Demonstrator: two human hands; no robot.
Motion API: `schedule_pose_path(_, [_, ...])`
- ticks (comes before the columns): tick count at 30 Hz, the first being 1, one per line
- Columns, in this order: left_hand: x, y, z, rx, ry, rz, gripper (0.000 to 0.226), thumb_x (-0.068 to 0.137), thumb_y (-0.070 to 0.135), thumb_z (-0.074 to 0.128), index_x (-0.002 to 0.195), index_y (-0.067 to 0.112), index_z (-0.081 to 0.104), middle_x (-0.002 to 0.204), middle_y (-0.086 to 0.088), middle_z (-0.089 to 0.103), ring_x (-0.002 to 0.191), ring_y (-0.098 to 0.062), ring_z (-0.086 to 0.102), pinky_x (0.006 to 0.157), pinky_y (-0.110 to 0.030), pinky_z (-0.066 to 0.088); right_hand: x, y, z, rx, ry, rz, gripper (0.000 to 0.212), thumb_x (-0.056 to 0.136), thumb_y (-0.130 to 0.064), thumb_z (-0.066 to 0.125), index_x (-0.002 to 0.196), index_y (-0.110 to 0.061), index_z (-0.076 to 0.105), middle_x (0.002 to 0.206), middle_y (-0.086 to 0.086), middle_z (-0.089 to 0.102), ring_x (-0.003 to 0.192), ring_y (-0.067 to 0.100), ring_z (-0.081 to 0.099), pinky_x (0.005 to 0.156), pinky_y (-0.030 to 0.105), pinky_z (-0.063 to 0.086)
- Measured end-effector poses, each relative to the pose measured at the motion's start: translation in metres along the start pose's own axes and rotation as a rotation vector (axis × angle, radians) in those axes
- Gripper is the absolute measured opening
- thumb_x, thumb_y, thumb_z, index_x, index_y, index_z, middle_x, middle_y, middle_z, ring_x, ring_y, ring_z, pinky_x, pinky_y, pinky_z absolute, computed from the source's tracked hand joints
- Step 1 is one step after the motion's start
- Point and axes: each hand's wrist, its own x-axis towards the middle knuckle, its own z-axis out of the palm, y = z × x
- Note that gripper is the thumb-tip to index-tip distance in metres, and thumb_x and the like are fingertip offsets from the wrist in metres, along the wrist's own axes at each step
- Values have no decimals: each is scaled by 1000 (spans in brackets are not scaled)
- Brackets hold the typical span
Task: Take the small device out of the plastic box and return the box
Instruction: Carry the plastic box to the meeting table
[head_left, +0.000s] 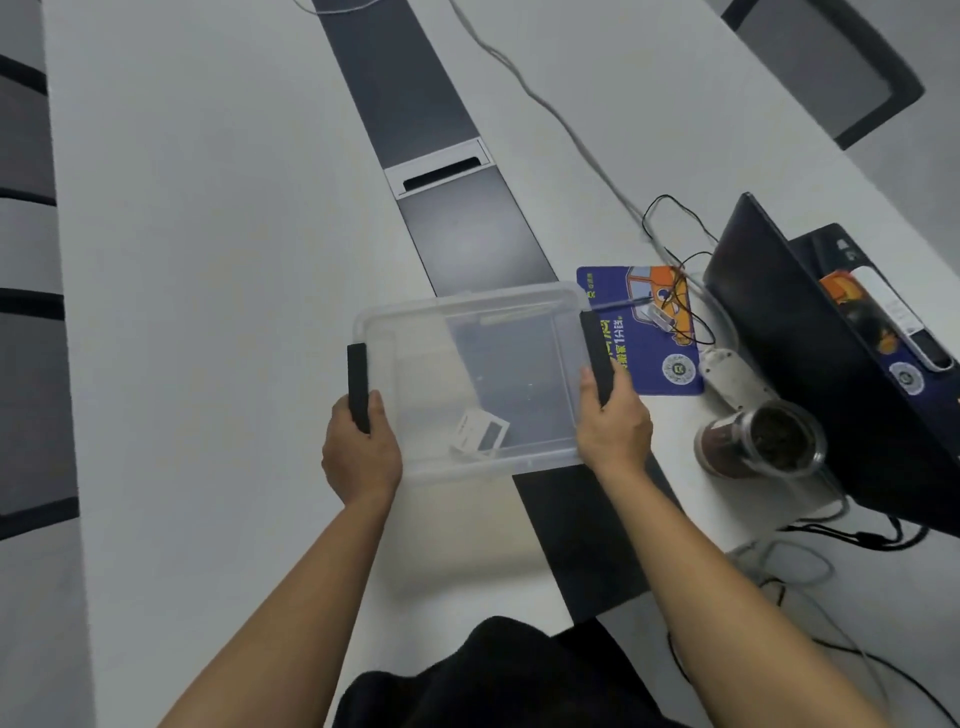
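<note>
Gripping one black side latch each, the two hands carry the clear plastic box (467, 379) between them, above the white table (208, 260), and the shadow on the table beneath suggests the box is lifted rather than resting. The left hand (361, 449) wraps around the left black latch (358, 384) near the box's near-left corner, fingers curled under the rim and thumb on top. This two-sided hold looks chosen to keep the open, lidless box level so nothing slides out.

Inside, the small device (480, 433), a pale piece with a dark face, lies on the box floor close to the near wall, somewhat tilted. It sits between the two hands, a little nearer the left one, and neither hand touches it; both are occupied with the latches, so one would have to let go before the device can be picked out.

The right hand (613, 423) closes on the right black latch (597, 353), thumb along the inner edge. Just beyond it lies a blue printed mat (644, 332) with thin cables across it, then a dark-filled jar (758, 439) and a dark laptop (810, 364) further right. The box hangs clear of these, though its right edge overlaps the mat in view.
</note>
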Motion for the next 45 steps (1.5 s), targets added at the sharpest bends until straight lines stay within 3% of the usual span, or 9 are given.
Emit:
schedule_pose_path(7, [5, 3, 3, 6, 5, 17, 53, 102, 51, 35, 145, 24, 50, 116, -8, 62, 98, -27, 61, 86, -38, 49, 1, -2, 5, 40, 47, -4, 61, 98, -55, 44, 144, -16, 45, 141, 6, 51, 132, 21, 43, 83, 24, 42])
schedule_pose_path(11, [7, 6, 2, -67, 113, -83, 46, 106, 38, 28, 139, 23, 57, 129, -9, 57, 104, -28, 62, 80, -29, 35, 0, 0, 7, 52, 51, 5, 61, 99, -53, 44, 148, -16, 42, 143, 5, 49, 136, 19, 38, 86, 25, 42])
schedule_pose_path(17, [6, 5, 2, 111, 42, 12, 55, 97, 57, 42, 143, 29, 53, 150, -7, 43, 132, -27, 42, 95, -48, 45, 2, -2, 7, 65, 62, 0, 63, 97, -54, 41, 151, -21, 37, 143, 6, 44, 138, 18, 33, 80, 19, 39])
schedule_pose_path(24, [2, 6, -3, 116, 54, 83, 54, 95, 55, 51, 135, 20, 62, 131, -9, 63, 120, -31, 53, 88, -47, 52, 0, 0, 9, 104, 190, 65, 46, 106, -39, 30, 148, -23, 40, 144, 8, 40, 133, 22, 41, 81, 23, 41])
schedule_pose_path(28, [6, 6, -1, 86, 2, 100, 54, 96, 53, 50, 135, 17, 61, 132, -9, 62, 119, -31, 54, 89, -45, 52, 6, 1, 10, -83, 90, 7, 51, 102, -53, 32, 136, -22, 54, 139, 6, 45, 129, 24, 43, 81, 29, 37])
schedule_pose_path(33, [4, 10, -13, 7, -28, 114, 48, 98, 43, 54, 136, 15, 61, 137, -12, 57, 126, -32, 47, 96, -46, 47, 2, -5, -2, -51, -16, -25, 51, 101, -45, 45, 139, -13, 52, 142, 10, 44, 130, 26, 41, 90, 29, 37])
schedule_pose_path(36, [-3, 19, -26, -111, -1, 165, 45, 98, 40, 54, 137, 17, 61, 122, -9, 63, 112, -27, 56, 91, -39, 47, -10, -13, -15, 77, 46, 31, 49, 100, -42, 47, 139, -12, 53, 139, 10, 46, 126, 26, 46, 88, 30, 42])
schedule_pose_path(40, [-28, 22, -41, -357, -41, 199, 39, 99, 38, 54, 131, 16, 60, 90, 12, 63, 79, -2, 60, 77, -27, 52, -46, -5, -35, 157, 167, 72, 52, 96, -48, 46, 138, -18, 52, 128, 5, 55, 113, 22, 55, 82, 29, 38])
schedule_pose_path(45, [-79, -22, -39, -355, -177, 356, 22, 99, 39, 52, 117, 26, 51, 70, 0, 51, 61, -12, 53, 53, -14, 39, -122, 48, -35, 202, 291, 242, 59, 96, -50, 45, 143, -14, 44, 137, 10, 54, 119, 27, 55, 92, 39, 45])
